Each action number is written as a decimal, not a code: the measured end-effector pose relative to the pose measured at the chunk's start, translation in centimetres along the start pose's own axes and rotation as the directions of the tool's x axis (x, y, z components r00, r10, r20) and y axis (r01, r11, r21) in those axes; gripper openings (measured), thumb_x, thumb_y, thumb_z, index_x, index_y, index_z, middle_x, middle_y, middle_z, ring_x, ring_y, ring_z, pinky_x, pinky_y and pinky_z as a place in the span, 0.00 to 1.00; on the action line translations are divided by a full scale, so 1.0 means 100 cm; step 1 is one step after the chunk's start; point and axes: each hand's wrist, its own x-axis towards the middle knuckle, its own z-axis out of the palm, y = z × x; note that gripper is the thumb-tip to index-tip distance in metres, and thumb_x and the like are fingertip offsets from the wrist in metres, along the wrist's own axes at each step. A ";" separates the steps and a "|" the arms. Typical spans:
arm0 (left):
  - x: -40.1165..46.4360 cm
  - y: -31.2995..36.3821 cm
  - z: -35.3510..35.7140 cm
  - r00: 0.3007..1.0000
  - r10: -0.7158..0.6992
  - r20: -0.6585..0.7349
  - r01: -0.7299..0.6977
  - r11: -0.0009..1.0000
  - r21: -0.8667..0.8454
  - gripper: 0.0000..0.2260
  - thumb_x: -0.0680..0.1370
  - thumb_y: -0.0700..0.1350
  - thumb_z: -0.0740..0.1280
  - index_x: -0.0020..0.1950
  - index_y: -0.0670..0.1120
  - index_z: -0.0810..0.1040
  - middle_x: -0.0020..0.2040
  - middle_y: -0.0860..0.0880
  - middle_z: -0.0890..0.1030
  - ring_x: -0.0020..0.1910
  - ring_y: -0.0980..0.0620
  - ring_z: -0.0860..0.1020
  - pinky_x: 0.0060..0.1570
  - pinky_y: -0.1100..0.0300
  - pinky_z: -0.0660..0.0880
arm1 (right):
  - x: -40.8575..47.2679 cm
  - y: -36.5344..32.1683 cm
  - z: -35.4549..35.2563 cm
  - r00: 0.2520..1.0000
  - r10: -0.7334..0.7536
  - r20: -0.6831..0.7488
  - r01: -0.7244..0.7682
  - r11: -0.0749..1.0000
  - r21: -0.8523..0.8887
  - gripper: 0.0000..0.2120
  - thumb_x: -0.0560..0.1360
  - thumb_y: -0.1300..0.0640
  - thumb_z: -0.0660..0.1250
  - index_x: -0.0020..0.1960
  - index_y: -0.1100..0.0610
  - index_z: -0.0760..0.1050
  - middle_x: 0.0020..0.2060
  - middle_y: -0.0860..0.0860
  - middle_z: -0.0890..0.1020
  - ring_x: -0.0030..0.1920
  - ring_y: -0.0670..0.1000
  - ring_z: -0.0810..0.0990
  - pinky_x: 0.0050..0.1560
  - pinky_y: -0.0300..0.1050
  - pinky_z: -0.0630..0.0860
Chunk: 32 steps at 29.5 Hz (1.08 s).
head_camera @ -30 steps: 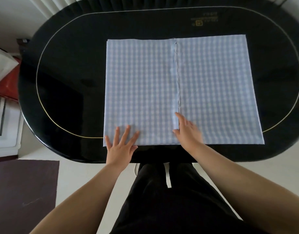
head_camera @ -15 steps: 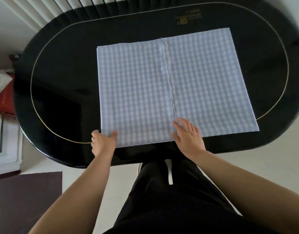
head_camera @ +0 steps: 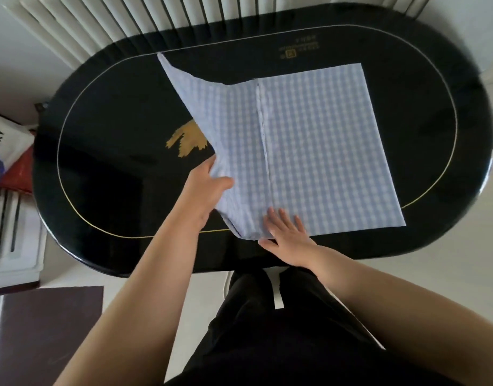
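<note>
left flap (head_camera: pixel 212 107) lifted
left hand (head_camera: pixel 209 188) grips cloth (head_camera: pixel 323 149); open right hand (head_camera: pixel 290 238) pins the near-to-far seam (head_camera: pixel 265 140), just right of it.

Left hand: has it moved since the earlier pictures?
Yes. The left hand has moved from the near rim of the black table toward its middle, lifting the checked cloth.

Table: glossy black oval (head_camera: pixel 114 176), fills most of the frame, with a thin gold line (head_camera: pixel 62 174) running just inside the rim and a gold splotch (head_camera: pixel 188 142) left of centre.
Radiator: white ribbed one (head_camera: pixel 128 20) along the top edge, right behind the table.
Floor: pale cream (head_camera: pixel 448 268), lower right.
Mat: dark brown sheet (head_camera: pixel 45 330), lower left corner.
Left edge: white bag with blue lettering (head_camera: pixel 3 151), something red beside it.
Light: soft, with dim reflections on the tabletop.
</note>
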 end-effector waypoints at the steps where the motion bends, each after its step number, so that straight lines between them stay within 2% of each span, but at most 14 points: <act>1: 0.000 0.009 0.023 1.000 0.009 0.017 -0.009 0.999 0.036 0.23 0.72 0.38 0.67 0.65 0.54 0.75 0.56 0.57 0.81 0.50 0.55 0.81 0.48 0.58 0.78 | -0.001 0.003 -0.013 0.998 0.044 -0.038 -0.032 0.960 0.276 0.35 0.75 0.32 0.44 0.76 0.50 0.51 0.77 0.47 0.52 0.75 0.47 0.52 0.73 0.49 0.51; 2: -0.001 0.016 0.048 0.999 0.015 0.037 -0.017 0.997 0.078 0.27 0.72 0.38 0.66 0.71 0.52 0.69 0.62 0.57 0.77 0.47 0.58 0.80 0.46 0.62 0.78 | -0.004 0.010 -0.028 0.982 0.156 -0.106 -0.069 0.820 0.568 0.29 0.78 0.36 0.48 0.73 0.50 0.62 0.72 0.48 0.67 0.68 0.45 0.67 0.65 0.44 0.64; 4: -0.003 0.027 0.099 0.992 0.065 0.106 -0.083 0.981 0.178 0.31 0.73 0.39 0.65 0.75 0.52 0.62 0.69 0.54 0.72 0.42 0.64 0.77 0.37 0.71 0.75 | -0.015 0.033 -0.061 0.881 0.442 -0.168 -0.042 0.427 0.903 0.22 0.80 0.41 0.52 0.64 0.52 0.72 0.53 0.48 0.83 0.50 0.43 0.80 0.47 0.41 0.73; 6: -0.007 0.034 0.150 0.975 0.141 0.173 -0.184 0.947 0.265 0.30 0.74 0.41 0.65 0.75 0.50 0.61 0.73 0.51 0.68 0.53 0.61 0.75 0.42 0.75 0.70 | -0.031 0.074 -0.095 0.811 0.571 -0.131 0.041 0.167 0.985 0.26 0.79 0.37 0.48 0.60 0.52 0.74 0.43 0.46 0.86 0.45 0.46 0.84 0.45 0.45 0.74; 8: -0.011 0.038 0.194 0.942 0.199 0.271 -0.281 0.908 0.312 0.28 0.77 0.45 0.64 0.76 0.48 0.60 0.71 0.49 0.70 0.64 0.54 0.73 0.54 0.70 0.65 | -0.052 0.119 -0.123 0.800 0.597 -0.057 0.057 0.019 0.998 0.31 0.76 0.31 0.45 0.57 0.52 0.76 0.41 0.46 0.86 0.44 0.47 0.84 0.49 0.48 0.74; 9: -0.012 0.036 0.211 0.915 0.208 0.345 -0.322 0.893 0.316 0.28 0.78 0.48 0.64 0.76 0.47 0.59 0.67 0.49 0.74 0.61 0.53 0.75 0.56 0.67 0.66 | -0.058 0.140 -0.133 0.794 0.608 -0.015 0.027 -0.010 1.000 0.33 0.74 0.29 0.45 0.54 0.52 0.77 0.44 0.48 0.86 0.46 0.48 0.84 0.51 0.48 0.74; 11: -0.011 0.020 0.234 0.862 0.196 0.467 -0.402 0.825 0.396 0.31 0.79 0.54 0.63 0.77 0.47 0.55 0.62 0.50 0.75 0.59 0.52 0.75 0.58 0.60 0.69 | -0.067 0.171 -0.139 0.767 0.639 0.053 -0.116 0.058 0.992 0.36 0.72 0.27 0.46 0.55 0.54 0.77 0.52 0.53 0.83 0.55 0.54 0.81 0.54 0.52 0.73; 12: -0.007 0.007 0.238 0.853 0.190 0.486 -0.454 0.730 0.511 0.33 0.78 0.57 0.63 0.78 0.48 0.52 0.67 0.49 0.71 0.65 0.50 0.70 0.64 0.54 0.67 | -0.069 0.180 -0.138 0.751 0.657 0.065 -0.217 0.153 0.964 0.36 0.73 0.28 0.49 0.57 0.56 0.77 0.53 0.54 0.82 0.56 0.57 0.80 0.55 0.53 0.74; 15: 0.003 -0.042 0.228 0.889 0.121 0.442 -0.454 0.355 0.817 0.43 0.74 0.64 0.64 0.78 0.52 0.41 0.79 0.49 0.45 0.77 0.45 0.43 0.73 0.41 0.46 | -0.065 0.191 -0.130 0.757 0.652 -0.034 -0.345 0.444 0.827 0.20 0.76 0.41 0.61 0.53 0.58 0.77 0.47 0.54 0.82 0.44 0.54 0.81 0.46 0.50 0.78; 17: 0.007 -0.073 0.216 0.909 0.065 0.412 -0.415 0.245 0.876 0.45 0.73 0.66 0.63 0.76 0.54 0.36 0.77 0.50 0.35 0.75 0.44 0.34 0.72 0.39 0.37 | -0.059 0.195 -0.128 0.776 0.617 -0.129 -0.369 0.611 0.701 0.11 0.76 0.48 0.63 0.42 0.56 0.74 0.39 0.53 0.79 0.35 0.50 0.77 0.33 0.45 0.73; 19: 0.008 -0.098 0.206 0.908 0.096 0.408 -0.419 0.152 0.895 0.43 0.74 0.67 0.60 0.76 0.55 0.36 0.77 0.49 0.35 0.75 0.43 0.33 0.70 0.39 0.34 | -0.055 0.198 -0.124 0.758 0.619 -0.205 -0.401 0.691 0.602 0.11 0.77 0.50 0.59 0.41 0.56 0.70 0.36 0.52 0.76 0.32 0.50 0.74 0.28 0.43 0.66; 24: 0.012 -0.125 0.201 0.857 0.180 0.482 -0.482 -0.045 0.875 0.33 0.79 0.63 0.49 0.76 0.54 0.34 0.78 0.47 0.39 0.74 0.44 0.33 0.70 0.41 0.36 | -0.055 0.209 -0.116 0.729 0.632 -0.262 -0.370 0.687 0.626 0.11 0.80 0.47 0.52 0.55 0.54 0.65 0.39 0.50 0.74 0.36 0.49 0.75 0.29 0.43 0.65; 28: 0.014 -0.133 0.204 0.843 0.166 0.511 -0.512 -0.041 0.858 0.30 0.80 0.59 0.45 0.73 0.55 0.27 0.77 0.51 0.36 0.74 0.44 0.31 0.69 0.41 0.34 | -0.057 0.217 -0.117 0.743 0.626 -0.236 -0.338 0.656 0.675 0.11 0.80 0.47 0.54 0.54 0.53 0.66 0.40 0.48 0.74 0.39 0.47 0.74 0.30 0.42 0.67; 32: 0.014 -0.135 0.210 0.833 0.177 0.525 -0.529 -0.030 0.848 0.31 0.82 0.56 0.50 0.75 0.55 0.31 0.77 0.53 0.37 0.76 0.44 0.39 0.69 0.36 0.40 | -0.058 0.223 -0.119 0.751 0.622 -0.221 -0.303 0.622 0.722 0.09 0.79 0.47 0.56 0.54 0.52 0.65 0.42 0.47 0.74 0.40 0.46 0.74 0.31 0.42 0.66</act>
